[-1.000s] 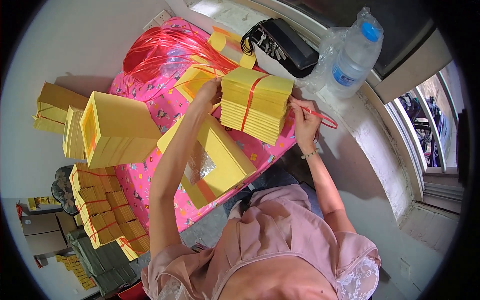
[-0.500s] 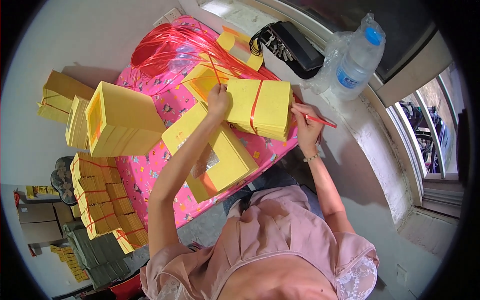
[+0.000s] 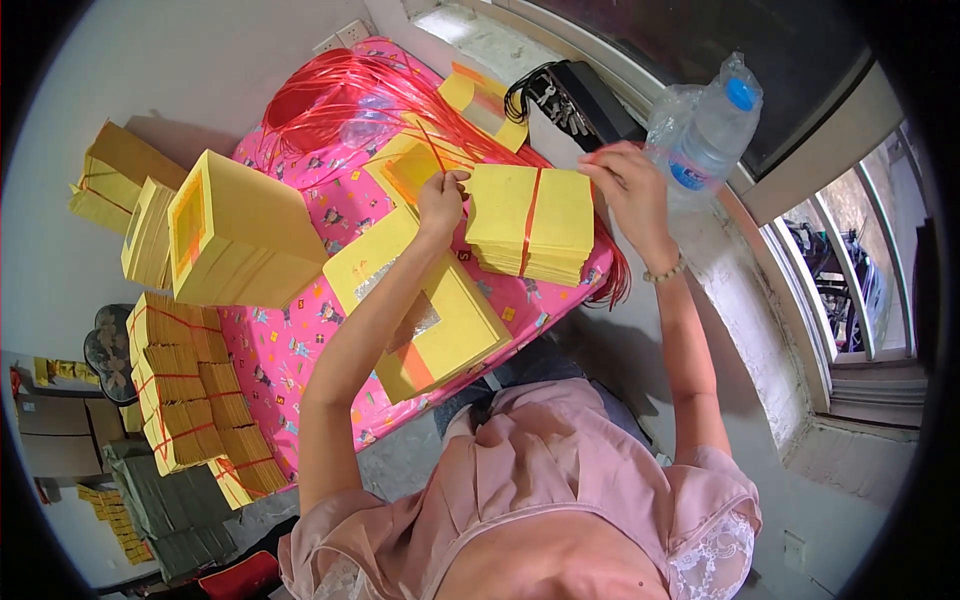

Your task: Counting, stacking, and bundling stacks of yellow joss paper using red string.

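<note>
On the pink-patterned counter (image 3: 287,362), the yellow paper stack (image 3: 500,205) lies with a red strap (image 3: 531,215) across its top and near side; my left hand (image 3: 440,207), just beside its left end, is closed on a red strand (image 3: 430,146), and my right hand (image 3: 632,195), at its far right corner, appears to pinch a red strip (image 3: 603,152). Should either grip slacken, I judge the strap could loosen and the layers slide out of square.

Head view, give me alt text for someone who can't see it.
A person's left hand and right hand grip red strapping on either side of a red-banded yellow stack on a pink patterned table. More yellow stacks stand at left.
</note>
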The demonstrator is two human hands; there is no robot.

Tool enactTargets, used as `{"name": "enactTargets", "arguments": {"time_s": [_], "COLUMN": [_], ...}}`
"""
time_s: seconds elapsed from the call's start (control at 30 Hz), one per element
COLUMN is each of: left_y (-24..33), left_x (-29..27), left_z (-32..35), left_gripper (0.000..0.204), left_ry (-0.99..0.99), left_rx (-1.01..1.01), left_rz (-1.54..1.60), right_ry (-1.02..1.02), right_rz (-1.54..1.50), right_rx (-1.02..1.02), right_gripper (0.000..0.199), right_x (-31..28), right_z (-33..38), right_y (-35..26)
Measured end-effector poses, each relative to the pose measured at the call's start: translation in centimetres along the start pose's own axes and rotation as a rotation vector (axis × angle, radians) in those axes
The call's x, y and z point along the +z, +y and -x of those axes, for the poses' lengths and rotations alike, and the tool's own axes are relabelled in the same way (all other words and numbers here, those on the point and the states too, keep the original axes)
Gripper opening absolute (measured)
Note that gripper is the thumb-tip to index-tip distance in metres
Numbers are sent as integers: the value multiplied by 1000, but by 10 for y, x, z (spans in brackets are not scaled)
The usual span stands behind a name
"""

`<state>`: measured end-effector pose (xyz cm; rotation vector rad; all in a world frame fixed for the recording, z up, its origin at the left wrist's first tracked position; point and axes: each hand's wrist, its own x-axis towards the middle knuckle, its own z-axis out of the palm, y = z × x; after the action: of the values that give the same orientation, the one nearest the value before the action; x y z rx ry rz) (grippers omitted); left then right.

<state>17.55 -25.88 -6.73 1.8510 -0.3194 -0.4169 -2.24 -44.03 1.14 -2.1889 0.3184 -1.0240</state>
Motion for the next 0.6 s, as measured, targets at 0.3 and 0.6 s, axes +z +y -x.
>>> {"name": "enactTargets", "arguments": {"time_s": [0.3,0.6], "left_y": [7,13], "left_x": [-19,-38], "left_z": [-3,-9], "left_gripper": [18,21], "left_ry": [-142,-520], "left_rx": [163,158], "left_rz": [399,100], "right_ry": [-574,-661], "right_rz": [-55,-97], "right_rx": [-75,125], "right_gripper": [16,19], "right_x": [72,87], "right_z": [-27,-31], "right_y": [-2,1]}}
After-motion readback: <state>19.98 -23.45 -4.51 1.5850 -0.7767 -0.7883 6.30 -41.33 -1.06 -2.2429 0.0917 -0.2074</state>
